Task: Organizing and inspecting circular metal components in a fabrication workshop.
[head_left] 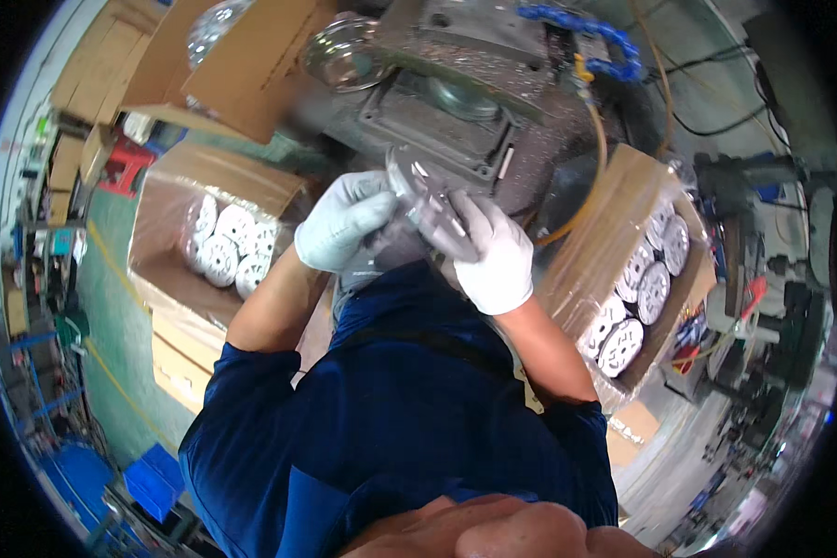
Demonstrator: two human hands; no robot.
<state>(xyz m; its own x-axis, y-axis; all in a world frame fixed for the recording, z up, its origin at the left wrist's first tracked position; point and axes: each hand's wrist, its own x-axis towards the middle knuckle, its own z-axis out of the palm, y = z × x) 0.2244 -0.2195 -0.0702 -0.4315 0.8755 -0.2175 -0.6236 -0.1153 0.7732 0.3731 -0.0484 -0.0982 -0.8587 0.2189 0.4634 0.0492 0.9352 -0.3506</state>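
Metal disc (428, 206) is held up in front of the machine (479, 33), tilted and a little blurred, between a person's two gloved hands. The left hand (344, 223) has its thumb and curled fingers closed at the disc's left edge. The right hand (498, 256) grips the opposite edge, fingers laid along it. Both gloves are white, and the person, in a dark blue shirt (409, 409), stands in front of the machine.

Within the machine's lower part lies a shiny round piece (465, 99), below the upper block. Just left of the machine sits a clear or shiny bowl-shaped piece (344, 54); which of the two cannot be told. Farther left of the machine stands a tall cardboard box (251, 70) with a shiny thing showing inside.

Nearer the person, to the left of the machine, a plastic-lined box (186, 167) holds several silver discs (220, 259) with cut-out patterns. Another lined box (591, 228), to the right of the machine, holds more discs (654, 282) of that look.

A blue hose (623, 42) curves at the machine's right side, and a yellow hose (603, 139) hangs below it. Well left of the machine are a red stool (126, 167) and, nearer the person, a blue bin (153, 482).
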